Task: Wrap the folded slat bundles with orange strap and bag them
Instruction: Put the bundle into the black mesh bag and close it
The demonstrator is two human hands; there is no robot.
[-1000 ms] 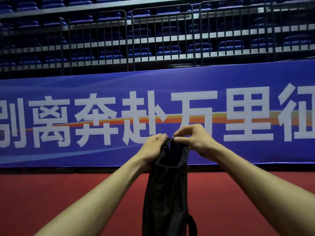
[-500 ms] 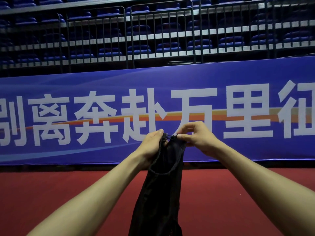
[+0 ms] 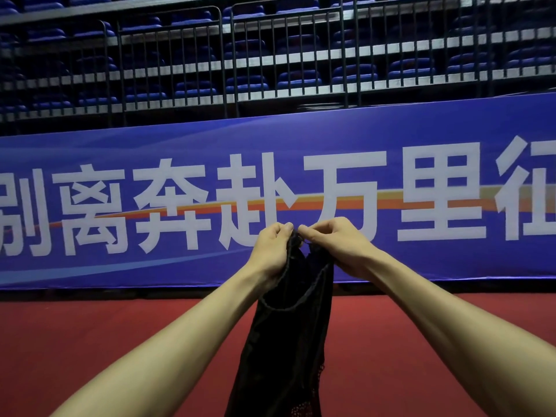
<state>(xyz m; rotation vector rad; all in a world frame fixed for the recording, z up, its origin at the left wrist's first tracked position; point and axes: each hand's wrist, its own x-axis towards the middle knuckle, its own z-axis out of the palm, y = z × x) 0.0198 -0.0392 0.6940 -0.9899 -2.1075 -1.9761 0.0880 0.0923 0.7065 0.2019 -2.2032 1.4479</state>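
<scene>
Your left hand (image 3: 272, 251): pinching the gathered mouth of the black bag (image 3: 288, 341), which hangs below both hands. Your right hand (image 3: 334, 245): pinching the same mouth, just beside the left. Behind your hands: blue banner (image 3: 421, 130), white characters "别离奔赴万里征".

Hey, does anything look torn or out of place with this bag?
Nothing stands out. The black bag hangs from the left hand and right hand, both holding its bunched top; no tear shows.
</scene>
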